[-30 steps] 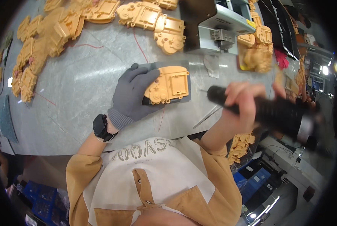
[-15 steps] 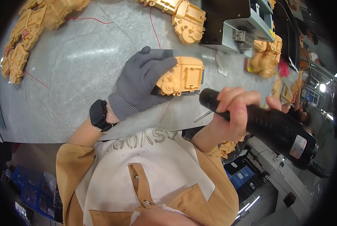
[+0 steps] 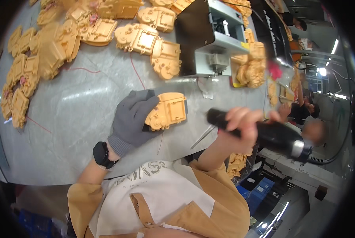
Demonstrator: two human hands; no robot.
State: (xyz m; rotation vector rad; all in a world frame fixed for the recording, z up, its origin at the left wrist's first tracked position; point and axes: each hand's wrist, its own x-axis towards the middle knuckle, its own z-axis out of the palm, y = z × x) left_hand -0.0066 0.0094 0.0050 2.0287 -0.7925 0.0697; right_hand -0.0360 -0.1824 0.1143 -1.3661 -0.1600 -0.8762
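My left hand, in a grey glove, grips a tan plastic toy body part and holds it flat on the grey table. A black watch sits on that wrist. My right hand, bare, is closed around a black electric screwdriver with a silver ring near its rear end. The tool lies roughly level, its front end pointing left toward the tan part and a short gap from it. A thin metal bit lies on the table below the tool's front end.
Several more tan plastic parts lie across the far and left side of the table. A black and grey machine stands at the back right with tan parts beside it. Another person works further right. Blue bins sit below the table edge.
The view has tilted upward, showing more of the table's far side. My right hand has lifted the screwdriver slightly and turned it more level; my left hand still holds the tan part.
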